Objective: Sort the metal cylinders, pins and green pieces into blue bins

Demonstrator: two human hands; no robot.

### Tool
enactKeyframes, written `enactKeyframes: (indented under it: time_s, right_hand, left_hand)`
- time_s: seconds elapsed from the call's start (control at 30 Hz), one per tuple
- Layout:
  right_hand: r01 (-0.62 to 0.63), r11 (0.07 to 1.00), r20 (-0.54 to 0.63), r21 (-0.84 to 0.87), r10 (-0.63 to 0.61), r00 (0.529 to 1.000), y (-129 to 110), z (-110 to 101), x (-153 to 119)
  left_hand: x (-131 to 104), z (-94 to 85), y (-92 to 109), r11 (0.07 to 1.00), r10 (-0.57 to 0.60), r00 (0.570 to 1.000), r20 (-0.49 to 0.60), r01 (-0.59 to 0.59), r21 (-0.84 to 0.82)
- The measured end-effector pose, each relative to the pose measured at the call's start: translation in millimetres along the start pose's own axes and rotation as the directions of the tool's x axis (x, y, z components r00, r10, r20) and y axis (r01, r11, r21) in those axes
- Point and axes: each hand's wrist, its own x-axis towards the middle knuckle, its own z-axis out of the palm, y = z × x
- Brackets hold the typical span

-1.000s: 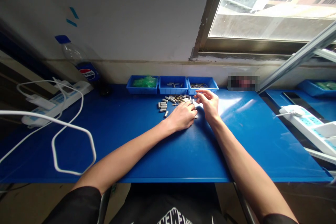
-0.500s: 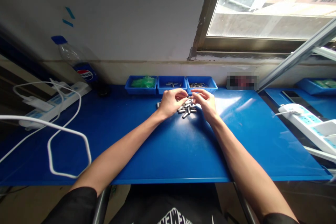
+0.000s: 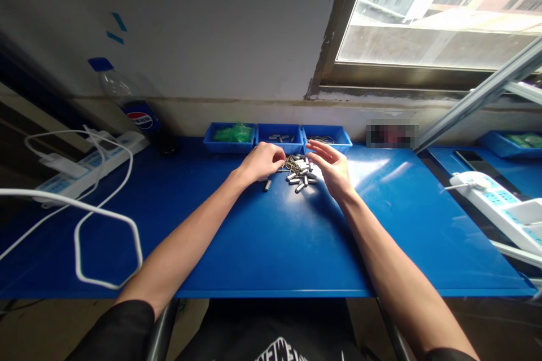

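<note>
A small pile lies between my hands on the blue table (image 3: 271, 248): thin brassy screws (image 3: 291, 164) with short silvery metal cylinders (image 3: 293, 181) around them. My left hand (image 3: 262, 161) is at the pile's left side, palm down, thumb and fingers drawn together; whatever they hold is hidden. Just below that hand, one loose metal cylinder (image 3: 267, 185) lies apart from the others. At the pile's right edge, my right hand (image 3: 329, 161) has its fingers stretched and apart, with nothing visible between them.
Behind the pile stand three blue bins: one with green plastic (image 3: 207, 138), one with metal cylinders (image 3: 279, 148), one with screws (image 3: 347, 144). A cola bottle (image 3: 141, 118) and white cable (image 3: 138, 231) are at left. Power strips (image 3: 495, 194) lie on both sides.
My left hand has moved left, away from my right hand, uncovering the screws and a loose cylinder. My right hand stays near its place, its fingers a little more spread.
</note>
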Motion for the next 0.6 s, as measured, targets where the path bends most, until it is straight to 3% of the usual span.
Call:
enactKeyframes:
  time_s: [0.1,0.27,0.47,0.6]
  right_hand:
    - [0.067,0.998,0.004,0.007,-0.067,0.998,1.6,-0.8,0.8]
    - [0.06,0.998,0.013,-0.014,-0.06,0.998,4.6,-1.0,0.2]
    - [0.031,0.997,0.018,-0.077,-0.029,0.999,-0.8,0.8,-2.1]
    - [0.004,0.998,0.026,-0.066,-0.003,1.0,-5.3,2.7,-3.8]
  left_hand:
    - [-2.2,-2.6,-1.6,0.996,-0.017,0.997,0.074,0.01,0.093]
    - [-4.3,6.0,4.6,0.984,-0.013,0.991,0.136,-0.012,0.178]
    - [-2.3,8.7,-3.5,0.986,0.088,0.981,0.171,-0.111,0.124]
    - [-0.6,1.6,-4.8,0.989,0.116,0.985,0.131,-0.127,0.081]
